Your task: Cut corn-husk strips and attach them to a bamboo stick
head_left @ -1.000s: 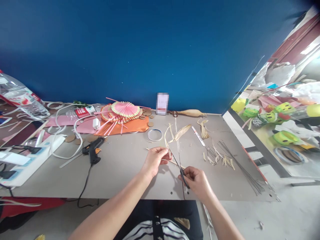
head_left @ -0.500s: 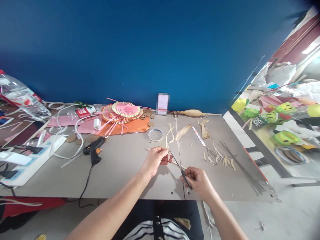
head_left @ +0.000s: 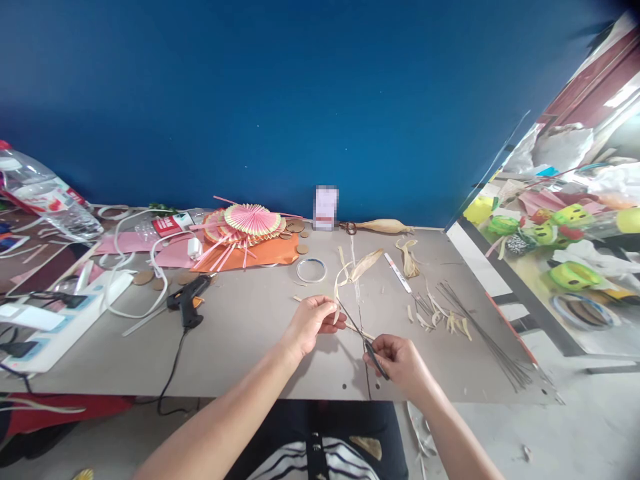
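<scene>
In the head view, the left hand pinches a pale strip above the table. On the right, the right hand grasps scissors, blades pointing far left, tips beside the strip. A ring lies farther off.

Metal-bladed scissors, matt papery strip

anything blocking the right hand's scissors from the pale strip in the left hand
Nothing visible is. The scissors in the right hand point at the pale strip pinched in the left hand, tips close to it; whether they touch is too small to tell.
</scene>
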`<control>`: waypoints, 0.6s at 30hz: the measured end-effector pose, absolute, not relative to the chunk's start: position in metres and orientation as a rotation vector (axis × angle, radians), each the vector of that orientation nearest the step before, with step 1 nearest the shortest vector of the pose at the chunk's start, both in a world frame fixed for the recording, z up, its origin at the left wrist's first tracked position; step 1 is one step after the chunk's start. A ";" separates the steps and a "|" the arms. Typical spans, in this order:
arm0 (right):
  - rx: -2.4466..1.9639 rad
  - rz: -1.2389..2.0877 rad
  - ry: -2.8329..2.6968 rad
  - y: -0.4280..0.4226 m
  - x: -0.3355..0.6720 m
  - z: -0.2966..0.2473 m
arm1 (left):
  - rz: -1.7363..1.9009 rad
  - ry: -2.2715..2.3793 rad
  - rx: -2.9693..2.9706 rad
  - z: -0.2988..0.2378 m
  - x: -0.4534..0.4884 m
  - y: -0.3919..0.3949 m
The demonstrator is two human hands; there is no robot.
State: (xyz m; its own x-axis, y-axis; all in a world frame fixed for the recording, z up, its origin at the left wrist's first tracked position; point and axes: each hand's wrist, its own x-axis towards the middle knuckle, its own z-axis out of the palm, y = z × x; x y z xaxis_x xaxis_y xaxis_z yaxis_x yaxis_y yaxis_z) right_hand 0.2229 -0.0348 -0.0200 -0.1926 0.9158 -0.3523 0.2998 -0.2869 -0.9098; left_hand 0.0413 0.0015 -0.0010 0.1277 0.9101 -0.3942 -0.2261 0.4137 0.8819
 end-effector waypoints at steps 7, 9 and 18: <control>-1.558 1.535 -1.434 -0.033 0.225 -0.019 | 0.953 1.157 0.728 -0.003 0.039 0.002; -1.551 1.541 -1.441 -0.032 0.226 -0.019 | 0.970 1.166 0.688 -0.004 0.039 0.003; -1.547 1.597 -1.439 -0.032 0.226 -0.018 | 0.977 1.158 0.713 -0.005 0.037 0.003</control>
